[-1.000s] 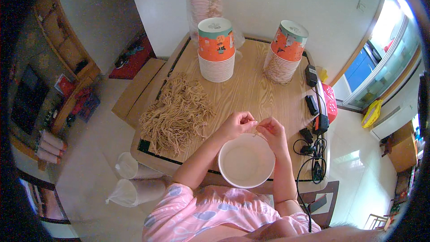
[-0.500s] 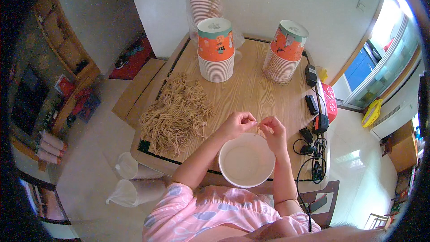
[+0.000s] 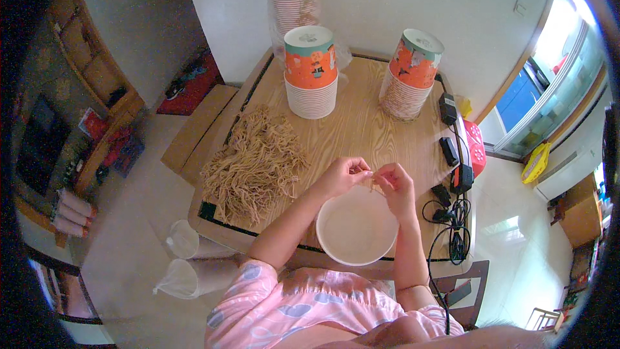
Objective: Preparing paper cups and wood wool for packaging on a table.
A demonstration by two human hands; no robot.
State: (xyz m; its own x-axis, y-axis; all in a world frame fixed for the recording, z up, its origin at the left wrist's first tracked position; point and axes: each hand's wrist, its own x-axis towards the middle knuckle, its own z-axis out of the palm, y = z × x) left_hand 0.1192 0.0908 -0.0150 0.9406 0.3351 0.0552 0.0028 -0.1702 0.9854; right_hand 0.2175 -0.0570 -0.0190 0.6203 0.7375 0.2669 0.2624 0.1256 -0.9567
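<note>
Fingers [image 3: 387, 179] mostly hid a thin tan cord [image 3: 371, 187] near mid-frame; curled left hand [image 3: 342, 177] and right hand [image 3: 399, 190] pinched it near a round white bucket [image 3: 356, 229].

Dark-trimmed wood-grain desk [image 3: 361, 132] across the middle of the frame, heap of tan cords [image 3: 258, 165] left of centre, upturned stack of paper buckets [image 3: 311, 77] at upper centre, second stack [image 3: 411, 77] at upper right, black adapters [image 3: 447, 110] and coiled cable [image 3: 459, 240] toward the right.

Home: wooden shelving [image 3: 82, 45], shoes [image 3: 175, 88] on red mat [image 3: 188, 102].
</note>
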